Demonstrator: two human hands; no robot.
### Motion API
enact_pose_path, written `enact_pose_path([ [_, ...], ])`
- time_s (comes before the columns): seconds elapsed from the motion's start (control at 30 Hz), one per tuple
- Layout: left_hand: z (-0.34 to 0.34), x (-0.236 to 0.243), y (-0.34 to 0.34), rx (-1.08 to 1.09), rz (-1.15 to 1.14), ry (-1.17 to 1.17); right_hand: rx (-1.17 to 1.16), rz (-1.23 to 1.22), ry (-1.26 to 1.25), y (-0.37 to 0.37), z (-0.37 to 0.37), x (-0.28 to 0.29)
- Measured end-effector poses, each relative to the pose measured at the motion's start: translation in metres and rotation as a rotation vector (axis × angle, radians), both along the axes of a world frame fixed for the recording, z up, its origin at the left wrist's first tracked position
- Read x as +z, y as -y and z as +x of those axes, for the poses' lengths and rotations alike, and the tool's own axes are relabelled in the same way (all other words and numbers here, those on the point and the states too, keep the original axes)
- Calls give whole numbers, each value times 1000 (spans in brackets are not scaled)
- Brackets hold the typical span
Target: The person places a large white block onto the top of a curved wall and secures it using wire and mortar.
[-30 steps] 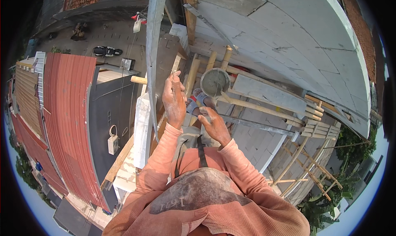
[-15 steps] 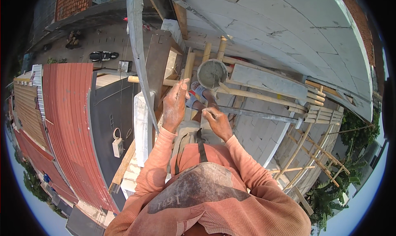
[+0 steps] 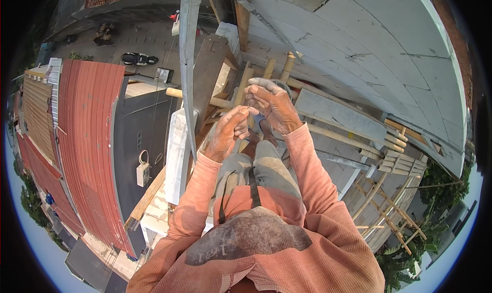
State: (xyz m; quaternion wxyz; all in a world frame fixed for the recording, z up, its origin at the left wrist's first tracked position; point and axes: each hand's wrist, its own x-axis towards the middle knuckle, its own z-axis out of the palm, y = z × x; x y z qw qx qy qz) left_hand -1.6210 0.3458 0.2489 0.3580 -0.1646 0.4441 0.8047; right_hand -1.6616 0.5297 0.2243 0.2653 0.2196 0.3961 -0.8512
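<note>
Head view: the person stands high on a bamboo scaffold (image 3: 241,88) beside a grey rendered wall (image 3: 369,42), looking straight down past their own orange long-sleeved shirt (image 3: 287,252). Both hands are raised together in front of the chest. The left hand (image 3: 228,134) has its fingers curled inward, thumb and forefinger pressed together in a pinch. The right hand (image 3: 274,103) sits just above and to the right of it, fingers bent and closed, fingertips touching those of the left hand. What is pinched between them is too small to identify; a small blue item (image 3: 260,118) shows just below the contact point, between the two hands.

A vertical grey metal post (image 3: 188,62) runs down the frame immediately left of the left hand. Far below on the left lie a red corrugated roof (image 3: 87,139) and a dark flat roof (image 3: 136,139). A parked motorcycle (image 3: 137,58) stands on the street at upper left. Trees (image 3: 435,190) appear at lower right.
</note>
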Motion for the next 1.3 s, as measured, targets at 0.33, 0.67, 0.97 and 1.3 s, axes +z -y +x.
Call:
enact_pose_path([
  [0.33,-22,-11,-27,-45,-243,-72,-98,489,-194,-33,-34,-5],
  [0.67,-31,-42,-47,-237,-700,-515,-158,482,-210,-44,-53,-32],
  [0.97,-85,-62,-46,-95,-635,-164,-164,522,-251,-20,-79,-68],
  [1.3,-145,-180,-41,256,-889,-419,-198,546,-254,-2,-116,-146],
])
